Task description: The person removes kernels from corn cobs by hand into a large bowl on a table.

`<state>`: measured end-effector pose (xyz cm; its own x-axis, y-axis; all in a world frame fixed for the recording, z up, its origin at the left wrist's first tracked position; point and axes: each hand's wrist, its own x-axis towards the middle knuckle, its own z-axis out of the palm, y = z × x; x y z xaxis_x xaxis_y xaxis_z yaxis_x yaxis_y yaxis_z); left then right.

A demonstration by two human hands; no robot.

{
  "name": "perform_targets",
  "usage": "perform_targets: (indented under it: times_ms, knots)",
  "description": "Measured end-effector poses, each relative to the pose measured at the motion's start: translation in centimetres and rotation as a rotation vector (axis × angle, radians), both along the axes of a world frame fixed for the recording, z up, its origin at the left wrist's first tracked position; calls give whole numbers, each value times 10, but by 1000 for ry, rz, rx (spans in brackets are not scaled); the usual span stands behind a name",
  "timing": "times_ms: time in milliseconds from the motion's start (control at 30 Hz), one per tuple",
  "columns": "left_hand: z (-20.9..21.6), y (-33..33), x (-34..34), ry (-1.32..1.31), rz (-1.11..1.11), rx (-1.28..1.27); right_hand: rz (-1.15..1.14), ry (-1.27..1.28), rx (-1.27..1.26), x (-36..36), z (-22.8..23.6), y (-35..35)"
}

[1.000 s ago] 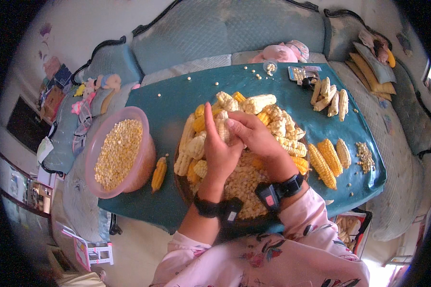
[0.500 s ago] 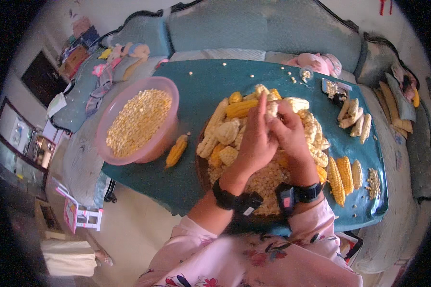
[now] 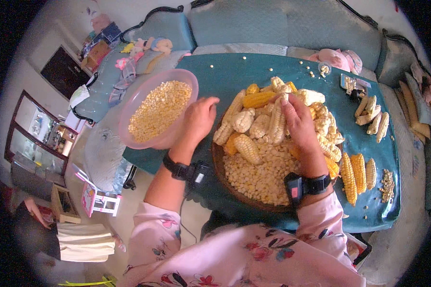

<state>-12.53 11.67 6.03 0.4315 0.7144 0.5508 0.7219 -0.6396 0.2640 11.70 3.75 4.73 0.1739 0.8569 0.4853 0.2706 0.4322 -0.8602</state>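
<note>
place: home living room | signs: blue sofa point(image 3: 282, 24), soft toys point(image 3: 148, 46), dark television point(image 3: 62, 71), glass cabinet point(image 3: 38, 138)

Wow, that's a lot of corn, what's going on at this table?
A person is working over a teal table heaped with corn. The right hand rests on a pale cob in the pile sitting in a round brown tray, which is also full of loose kernels. The left hand is beside a pink bowl of kernels. More cobs lie along the table's right side.
</note>
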Motion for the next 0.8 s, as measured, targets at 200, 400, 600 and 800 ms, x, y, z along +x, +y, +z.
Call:
perform_targets:
  times_ms: [200, 400, 600, 800]
  knots:
    - [-59, 31, -25, 403, 97, -265, 27, -30, -70, 2, -1, 1]
    - [-109, 64, -33, 521, 113, -151, 57, -13, -75, 3, -2, -3]
    - [-106, 59, -28, 469, 25, -82, 5, 68, -138, 0, -3, -3]
    - [-100, 65, -34, 480, 25, -193, 134, 143, -85, 3, 1, -1]
